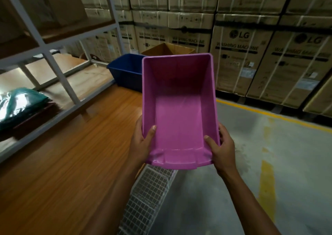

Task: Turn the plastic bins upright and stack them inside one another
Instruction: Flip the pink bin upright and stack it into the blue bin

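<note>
Stacked washing-machine cartons [251, 55] are walling in the far side of a warehouse aisle, and a wooden table [71, 153] is running along the left beneath a white shelf frame [59, 73]. A person is holding a pink bin [179, 109] in the air over the table's right edge, its opening facing up and toward the camera, so it reads as already upright. The left hand [142, 144] is gripping the near left corner and the right hand [222, 148] the near right one. Each thumb is hooking over the rim onto the inner wall while the fingers [223, 130] are curling round the outside, pinching the plastic between them. This two-handed corner grip is probably keeping the bin level and leaving its base free for lowering. A blue bin [125, 71] is sitting upright at the table's far end, just in front of an open cardboard box [167, 48] and well apart from the pink one. It is likely waiting as the receiver; the nesting is not yet done.
</note>
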The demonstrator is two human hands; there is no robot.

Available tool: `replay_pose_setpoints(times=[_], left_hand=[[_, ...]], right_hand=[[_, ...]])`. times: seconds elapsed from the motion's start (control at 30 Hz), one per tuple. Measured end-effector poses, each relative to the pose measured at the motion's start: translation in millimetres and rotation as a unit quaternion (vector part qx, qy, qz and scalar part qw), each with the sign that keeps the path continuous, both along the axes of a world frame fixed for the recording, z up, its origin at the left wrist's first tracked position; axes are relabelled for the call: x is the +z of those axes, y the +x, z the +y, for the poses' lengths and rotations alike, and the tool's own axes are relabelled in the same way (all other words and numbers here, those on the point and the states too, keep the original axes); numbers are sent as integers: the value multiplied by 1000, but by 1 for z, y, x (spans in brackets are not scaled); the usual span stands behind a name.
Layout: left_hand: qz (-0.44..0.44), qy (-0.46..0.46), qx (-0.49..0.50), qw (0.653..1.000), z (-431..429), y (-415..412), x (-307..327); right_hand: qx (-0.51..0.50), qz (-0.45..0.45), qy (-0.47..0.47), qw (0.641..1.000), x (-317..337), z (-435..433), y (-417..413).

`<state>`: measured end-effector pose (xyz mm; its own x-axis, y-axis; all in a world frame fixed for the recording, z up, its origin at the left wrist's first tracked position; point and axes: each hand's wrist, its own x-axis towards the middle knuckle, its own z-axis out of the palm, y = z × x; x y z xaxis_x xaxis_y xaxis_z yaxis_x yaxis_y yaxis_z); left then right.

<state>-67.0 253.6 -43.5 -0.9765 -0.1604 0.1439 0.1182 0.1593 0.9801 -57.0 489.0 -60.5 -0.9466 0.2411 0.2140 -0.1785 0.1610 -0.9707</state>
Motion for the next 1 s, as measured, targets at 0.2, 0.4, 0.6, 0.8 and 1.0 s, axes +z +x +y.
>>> replay_pose_setpoints(times=[0.2,0.4,0.6,0.8,1.0], left_hand=[[10,69,64,995,55,-71,21],[3,160,116,980,77,-131,45],[29,218,170,961,58,-203,62],[70,213,174,959,19,-282,82],[77,205,229,949,-17,-359,109]], right_hand=[[82,21,8,996,29,57,-104],[168,43,11,985,59,78,-203],[238,60,-7,970,81,53,-302],[284,71,12,956,98,4,-410],[337,76,61,936,142,-49,-507]])
